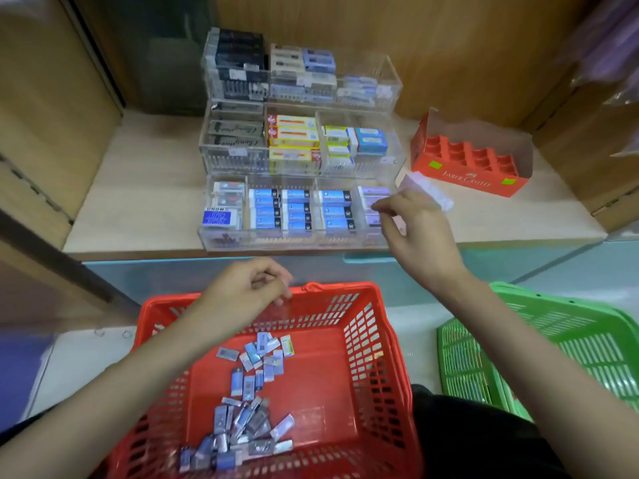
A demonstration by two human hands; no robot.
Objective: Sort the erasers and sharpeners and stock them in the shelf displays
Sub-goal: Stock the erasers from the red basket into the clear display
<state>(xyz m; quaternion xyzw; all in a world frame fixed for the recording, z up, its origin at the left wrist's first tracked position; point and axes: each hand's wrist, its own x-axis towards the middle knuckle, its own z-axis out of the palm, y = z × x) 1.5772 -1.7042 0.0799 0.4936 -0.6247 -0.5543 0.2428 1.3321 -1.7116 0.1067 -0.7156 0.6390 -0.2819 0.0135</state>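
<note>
Stocking step. Right hand (411, 229) working display's (294, 240) bottom-right compartment, grip narrow at lilac erasers (371, 197), hold unclear. Left hand (252, 285) hovering over basket (345, 294), curled, contents unclear. Next, likely: picking matching eraser.

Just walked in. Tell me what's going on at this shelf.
A person is stocking erasers into a clear tiered display on the shelf. The right-hand grip reaches to the purple erasers in the lowest tier's right-end compartment; whether it holds one is unclear. The left-hand grip hovers, fingers curled, over the far rim of a red basket with many small wrapped pieces lying loose inside. A green basket sits to its right.
</note>
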